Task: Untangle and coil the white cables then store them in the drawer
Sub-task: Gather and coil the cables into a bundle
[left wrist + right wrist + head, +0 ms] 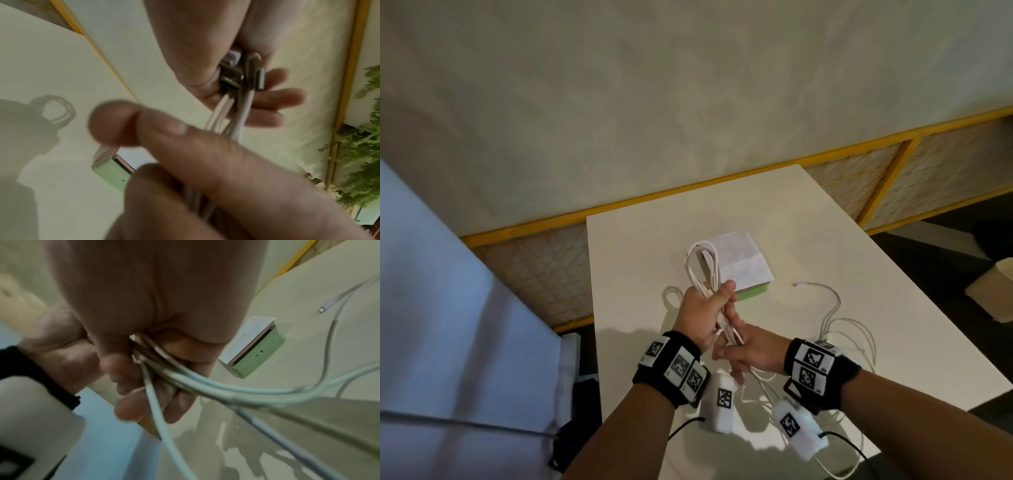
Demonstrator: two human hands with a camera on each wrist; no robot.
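My left hand point(714, 299) grips a white cable coil point(702, 263) at its middle, above the white table point(640, 240); the loops stand up beyond the fist. Just below it, my right hand point(734, 354) holds the coil's lower end. In the left wrist view my left fingers point(164, 129) wrap the strands point(236, 116), and metal connectors point(232, 78) sit in the right hand's grasp. In the right wrist view my right fingers point(127, 386) curl round the strands point(156, 353). More white cable point(835, 329) lies loose and tangled on the table to the right, with one plug end point(796, 284) free. No drawer shows.
A flat green box with a white sheet on top point(743, 267) lies on the table just behind the hands. A yellow-framed low screen point(893, 164) runs behind the table. A pale blue surface point(448, 308) stands at the left. A cardboard box point(993, 294) sits on the floor at right.
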